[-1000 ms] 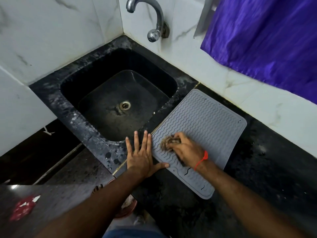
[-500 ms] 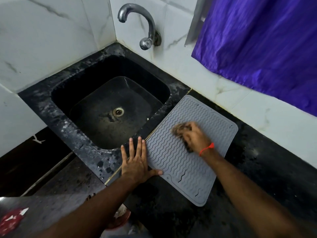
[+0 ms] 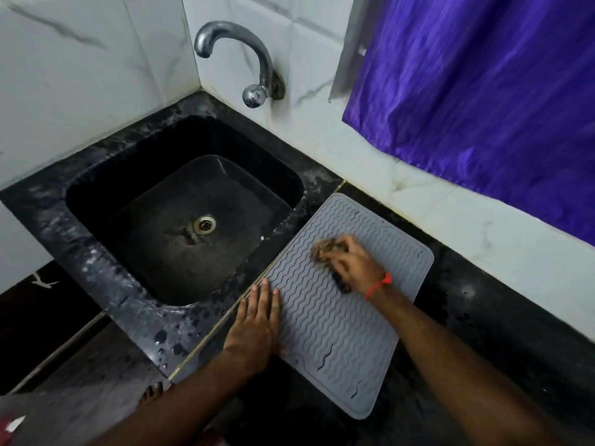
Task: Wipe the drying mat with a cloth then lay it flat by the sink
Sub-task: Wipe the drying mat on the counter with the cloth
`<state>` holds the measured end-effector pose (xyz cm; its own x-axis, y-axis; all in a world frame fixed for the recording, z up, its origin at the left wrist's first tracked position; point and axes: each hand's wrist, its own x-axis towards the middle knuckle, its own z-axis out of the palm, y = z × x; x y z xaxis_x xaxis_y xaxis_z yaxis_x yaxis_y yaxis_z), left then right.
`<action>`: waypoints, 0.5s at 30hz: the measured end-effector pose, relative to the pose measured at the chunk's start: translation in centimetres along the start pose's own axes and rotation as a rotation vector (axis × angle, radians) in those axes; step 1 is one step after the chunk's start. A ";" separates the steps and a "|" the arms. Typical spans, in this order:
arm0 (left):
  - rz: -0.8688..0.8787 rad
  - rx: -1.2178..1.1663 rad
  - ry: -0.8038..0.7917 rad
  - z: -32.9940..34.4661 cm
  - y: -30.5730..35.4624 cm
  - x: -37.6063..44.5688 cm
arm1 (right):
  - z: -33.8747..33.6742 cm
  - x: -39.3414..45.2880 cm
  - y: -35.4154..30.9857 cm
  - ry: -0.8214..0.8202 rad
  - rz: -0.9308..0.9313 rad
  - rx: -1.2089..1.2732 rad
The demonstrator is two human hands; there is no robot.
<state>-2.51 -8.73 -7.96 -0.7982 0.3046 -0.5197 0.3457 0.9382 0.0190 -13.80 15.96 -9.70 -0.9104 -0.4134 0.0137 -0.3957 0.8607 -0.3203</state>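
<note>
Fingers of the right hand [image 3: 352, 263] curl round a bunched brown cloth [image 3: 323, 250], pressing it onto the grey ribbed drying mat [image 3: 335, 320] lying flat beside the black sink [image 3: 185, 217]. The left hand [image 3: 257, 320], fingers straight and together, likely pins the mat's sink-side edge against sliding. Unwiped-looking mat stretches beyond and behind the cloth-holding fingers, the tiled wall [image 3: 418, 201] near its far edge.

drying mat [image 3: 335, 320] right of sink [image 3: 96, 201], tap [image 3: 248, 62] behind sink

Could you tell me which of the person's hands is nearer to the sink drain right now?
Left. The left hand lies flat on the mat's edge beside the sink, just below the drain. The right hand grips the cloth farther out on the mat.
</note>
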 end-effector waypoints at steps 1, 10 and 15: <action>-0.004 0.011 -0.009 -0.2 0.2 0.1 | -1.0 1.2 1.8 0.055 0.079 -0.025; -0.018 -0.001 -0.166 -1.5 1.2 1.0 | -2.3 3.6 4.1 0.052 0.257 0.139; -0.034 -0.008 -0.169 -1.8 1.5 1.7 | -2.8 5.3 6.9 0.149 0.334 0.107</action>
<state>-4.20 -6.51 -7.30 -0.7147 0.2415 -0.6564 0.3156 0.9489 0.0054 -21.74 20.57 -9.20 -0.9978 -0.0606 0.0267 -0.0662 0.9016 -0.4275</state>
